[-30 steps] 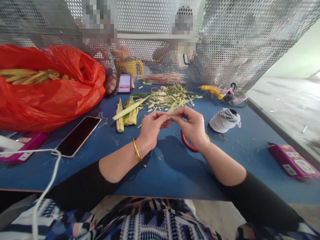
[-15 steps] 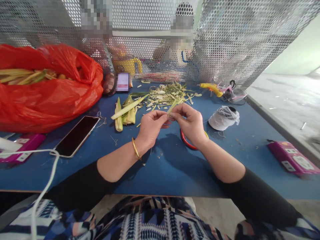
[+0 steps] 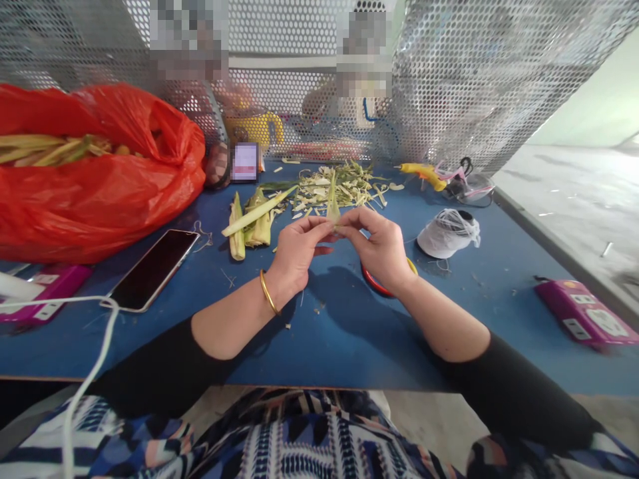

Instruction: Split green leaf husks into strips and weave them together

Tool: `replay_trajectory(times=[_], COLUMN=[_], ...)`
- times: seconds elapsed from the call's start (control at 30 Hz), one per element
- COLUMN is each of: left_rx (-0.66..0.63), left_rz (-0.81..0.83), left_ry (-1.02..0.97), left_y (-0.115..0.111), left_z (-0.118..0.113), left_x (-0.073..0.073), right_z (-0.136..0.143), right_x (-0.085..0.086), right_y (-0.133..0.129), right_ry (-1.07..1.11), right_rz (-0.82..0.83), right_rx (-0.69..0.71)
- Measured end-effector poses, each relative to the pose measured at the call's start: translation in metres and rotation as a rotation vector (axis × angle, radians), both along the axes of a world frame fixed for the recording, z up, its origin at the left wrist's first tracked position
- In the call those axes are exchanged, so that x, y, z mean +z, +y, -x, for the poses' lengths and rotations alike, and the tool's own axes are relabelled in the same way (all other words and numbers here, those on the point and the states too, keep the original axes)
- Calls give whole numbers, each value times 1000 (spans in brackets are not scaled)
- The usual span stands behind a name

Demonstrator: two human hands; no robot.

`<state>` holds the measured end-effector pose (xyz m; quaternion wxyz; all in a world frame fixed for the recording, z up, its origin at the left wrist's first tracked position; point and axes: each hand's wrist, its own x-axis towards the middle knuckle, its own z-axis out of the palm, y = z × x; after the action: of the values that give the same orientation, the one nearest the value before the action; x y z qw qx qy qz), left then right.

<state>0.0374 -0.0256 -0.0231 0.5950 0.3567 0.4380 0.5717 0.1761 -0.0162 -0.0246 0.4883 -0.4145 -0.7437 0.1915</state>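
Blue tabletop [image 3: 279, 352] with red bag [image 3: 134, 203], phone [image 3: 152, 271], husk pieces [image 3: 237, 236], pale shavings [image 3: 352, 189], white thread spool [image 3: 440, 239]

Bag [image 3: 124, 206] is thin red plastic, glossy and crinkled; held leaf strip [image 3: 333, 196] looks fibrous, shreds [image 3: 349, 187] rough; tabletop [image 3: 324, 359] smooth blue, low sheen; screen [image 3: 279, 30] perforated metal, shiny; phone [image 3: 157, 266] has a glossy black face; bangle [image 3: 267, 291] polished gold-toned metal; thread [image 3: 442, 239] white, matt; sleeves [image 3: 164, 359] matt black cloth; purple box [image 3: 582, 309] smooth, plastic-looking
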Motion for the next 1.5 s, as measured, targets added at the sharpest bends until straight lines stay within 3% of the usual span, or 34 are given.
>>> replay_trajectory(times=[0.17,0.43,0.63,0.8,1.03,1.2,1.33,1.5], left_rx=[13,40,18,23,43,26,14,6], left_rz=[-45,-163,-117,-78,-41,-17,-18,-80], left_ry=[-12,153,153,155,125,65,8,9], left_y=[0,1,1,0,3,2,2,1], left_z=[-2,-1,0,-1,0,1,0,-1], left_x=[-4,-6,-4,-2,-3,0,1,-1], right_z=[1,2,2,1,-2,-3,-1,0], right_x=[1,-2,-4,-2,-1,-2,-1,-1], right_y=[-1,4,6,2,0,1,-1,1], right_ry=[83,273,285,135,-220,-267,-225,36], right_rz=[52,179,176,111,-164,-200,-142,54], right_rx=[-20,23,20,-23,-104,-103,-109,-37])
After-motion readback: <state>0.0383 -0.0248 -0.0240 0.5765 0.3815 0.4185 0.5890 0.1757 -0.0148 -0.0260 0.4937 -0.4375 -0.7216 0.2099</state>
